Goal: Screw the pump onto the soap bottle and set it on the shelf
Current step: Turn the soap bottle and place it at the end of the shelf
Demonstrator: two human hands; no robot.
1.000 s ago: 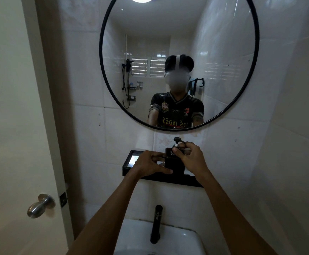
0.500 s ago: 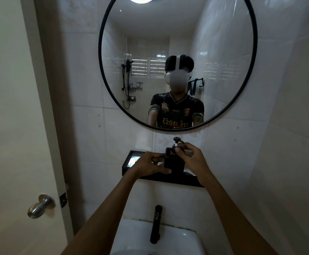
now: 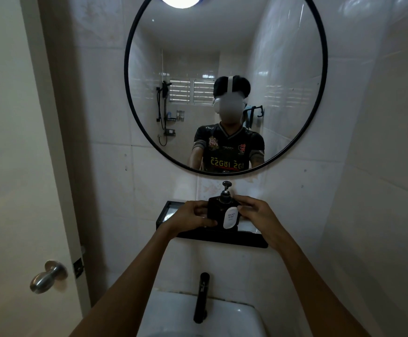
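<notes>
A square black soap bottle (image 3: 218, 210) with a white oval label stands upright over the black wall shelf (image 3: 222, 237), below the mirror. Its black pump (image 3: 226, 192) sits on the neck, the head raised on a white stem. My left hand (image 3: 192, 215) grips the bottle's left side. My right hand (image 3: 255, 210) holds the right side, fingertips against the bottle's upper corner near the pump collar. Whether the bottle's base rests on the shelf is hidden by my hands.
A round black-framed mirror (image 3: 127, 98) hangs above, reflecting a person. A black faucet (image 3: 201, 297) rises from the white sink (image 3: 173, 317) below the shelf. A door with a metal knob (image 3: 48, 276) stands at the left. Tiled wall closes in on the right.
My right hand has come off the pump top and dropped to the bottle's right side. The bottle has turned, so its white label faces me.
</notes>
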